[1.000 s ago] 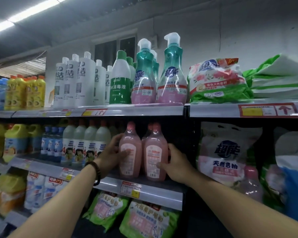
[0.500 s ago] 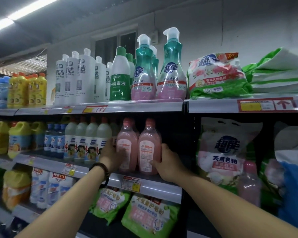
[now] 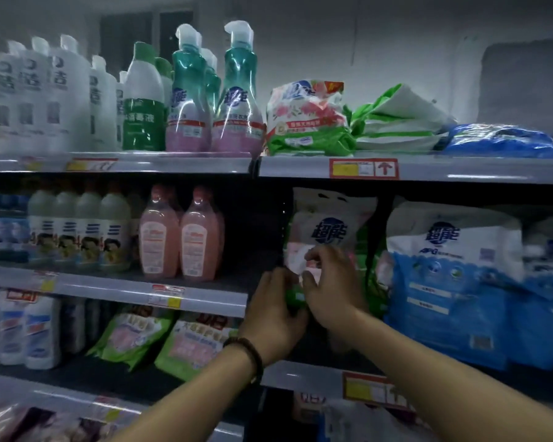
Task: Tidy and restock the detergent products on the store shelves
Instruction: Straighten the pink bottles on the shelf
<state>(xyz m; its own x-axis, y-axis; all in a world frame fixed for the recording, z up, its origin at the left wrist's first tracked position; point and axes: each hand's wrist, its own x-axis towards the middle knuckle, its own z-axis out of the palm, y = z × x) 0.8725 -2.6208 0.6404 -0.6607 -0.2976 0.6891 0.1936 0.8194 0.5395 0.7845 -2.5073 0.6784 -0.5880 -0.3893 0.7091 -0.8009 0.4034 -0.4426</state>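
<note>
Two bare hands are brought close together on a white, pink and green plastic bag of detergent powder, which is stood upright at the left end of the right-hand bay of the grey middle shelf. The left hand is curled round the bag's lower left edge, and a dark beaded bracelet is worn on its wrist. The right hand is set against the bag's front, its thumb and fingers bent in a pinch on the wrapping; the picture is blurred there, so the exact fold being gripped cannot be told.

Just beside the bag, to its right, a large blue and white plastic bag is leaned on the same shelf. In the left-hand bay two pink translucent bottles are stood side by side, touching. On the top shelf teal pump bottles are lined up, and a red-framed price tag is fixed to the rail.
</note>
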